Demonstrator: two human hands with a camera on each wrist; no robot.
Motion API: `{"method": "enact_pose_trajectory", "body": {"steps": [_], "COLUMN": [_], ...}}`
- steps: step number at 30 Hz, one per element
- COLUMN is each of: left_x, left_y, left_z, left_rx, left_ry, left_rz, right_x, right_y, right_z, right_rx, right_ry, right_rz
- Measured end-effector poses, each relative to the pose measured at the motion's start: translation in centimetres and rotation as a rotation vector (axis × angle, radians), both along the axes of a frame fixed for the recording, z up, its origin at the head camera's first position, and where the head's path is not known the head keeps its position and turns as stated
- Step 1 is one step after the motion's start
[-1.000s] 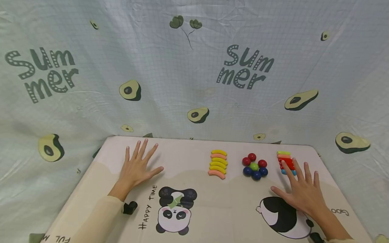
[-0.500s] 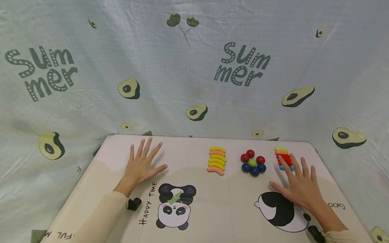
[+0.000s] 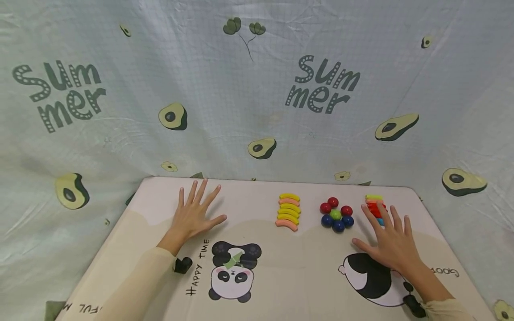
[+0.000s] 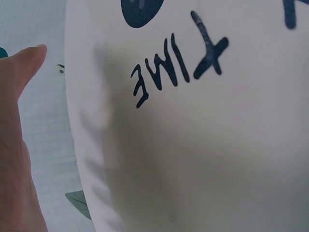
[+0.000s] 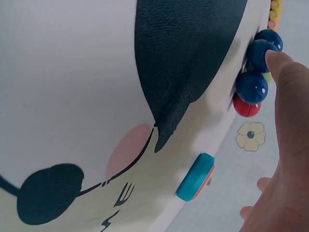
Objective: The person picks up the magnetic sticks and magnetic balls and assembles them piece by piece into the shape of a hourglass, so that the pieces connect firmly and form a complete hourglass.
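My left hand [image 3: 192, 220] is spread with straight fingers over the left part of the table, holding nothing. My right hand [image 3: 391, 245], also spread and holding nothing, is nearest to a small group of coloured pieces. Of that group I see a red piece [image 3: 373, 209] and a lime green piece [image 3: 374, 196]; the fingers partly cover it. In the right wrist view a turquoise piece [image 5: 196, 177] shows at the table edge. Left of that hand lie red balls [image 3: 333, 202] and blue balls [image 3: 338, 226] around a green ball [image 3: 335, 215]. Yellow and pink banana-shaped pieces [image 3: 288, 211] form a column farther left.
The pale table [image 3: 297, 267] has a printed panda [image 3: 231, 281] and lettering. Behind it hangs a light patterned cloth [image 3: 217, 89] with avocado prints, close against the far edge. A black wrist device [image 3: 183, 265] sits on the left sleeve.
My left hand has moved a little to the right. The right hand has shifted slightly to the left, over the coloured group. The pieces keep their arrangement; the head view has shifted slightly.
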State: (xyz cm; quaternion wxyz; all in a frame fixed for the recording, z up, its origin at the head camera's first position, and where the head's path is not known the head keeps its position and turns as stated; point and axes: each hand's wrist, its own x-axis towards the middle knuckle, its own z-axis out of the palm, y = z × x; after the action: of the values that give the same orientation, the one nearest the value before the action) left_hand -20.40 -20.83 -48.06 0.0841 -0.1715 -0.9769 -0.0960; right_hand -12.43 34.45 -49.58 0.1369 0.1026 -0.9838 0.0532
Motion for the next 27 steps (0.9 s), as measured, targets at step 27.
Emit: {"method": "enact_pose_trajectory", "body": {"steps": [27], "left_x": [-0.5], "left_y": [10.3], "left_z": [1.2], "left_rx": [0.537], "left_ry": [-0.315], "left_rz": [-0.281], "right_x": [-2.0], "right_y": [-1.4], "right_z": [0.8], "right_rx": [-0.301], "right_ry": [-0.140], "right_rz": [0.099]}}
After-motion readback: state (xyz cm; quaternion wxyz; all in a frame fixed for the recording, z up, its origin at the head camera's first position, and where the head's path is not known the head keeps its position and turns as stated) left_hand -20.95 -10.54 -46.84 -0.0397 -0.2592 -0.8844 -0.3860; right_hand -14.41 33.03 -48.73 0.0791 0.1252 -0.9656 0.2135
